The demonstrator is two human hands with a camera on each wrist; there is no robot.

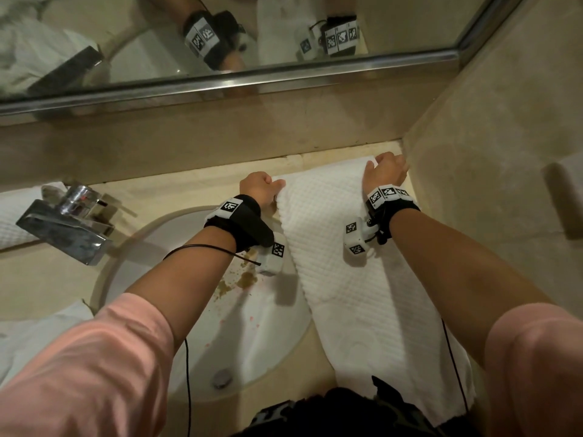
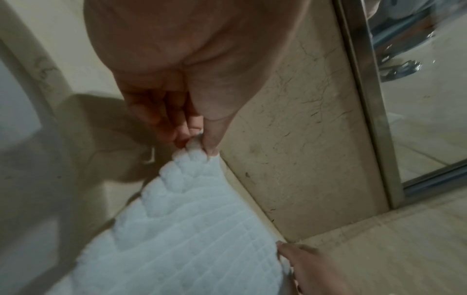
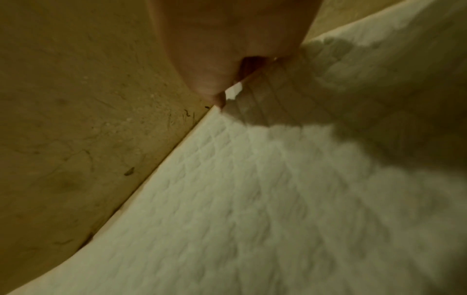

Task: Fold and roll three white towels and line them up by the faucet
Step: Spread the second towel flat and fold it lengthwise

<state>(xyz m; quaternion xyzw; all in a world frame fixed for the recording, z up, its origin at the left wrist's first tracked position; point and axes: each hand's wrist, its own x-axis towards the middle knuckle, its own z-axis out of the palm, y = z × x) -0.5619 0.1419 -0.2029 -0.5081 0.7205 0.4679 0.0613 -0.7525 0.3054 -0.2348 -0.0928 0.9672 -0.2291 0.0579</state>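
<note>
We reach both arms forward, pink sleeves pushed up past the forearms, black camera bands on both wrists. Our left hand (image 1: pixel 259 187) pinches a fold between thumb and curled fingers (image 2: pixel 161 117). Our right hand (image 1: pixel 387 169) sits farther forward, knuckles up, fingers curled under and gripping.

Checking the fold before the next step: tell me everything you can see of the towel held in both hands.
The white towel, waffle-textured, lies lengthwise on the counter right of the sink, its near end hanging over the front edge. The left hand pinches one far corner, the right hand holds the other against the side wall.
</note>
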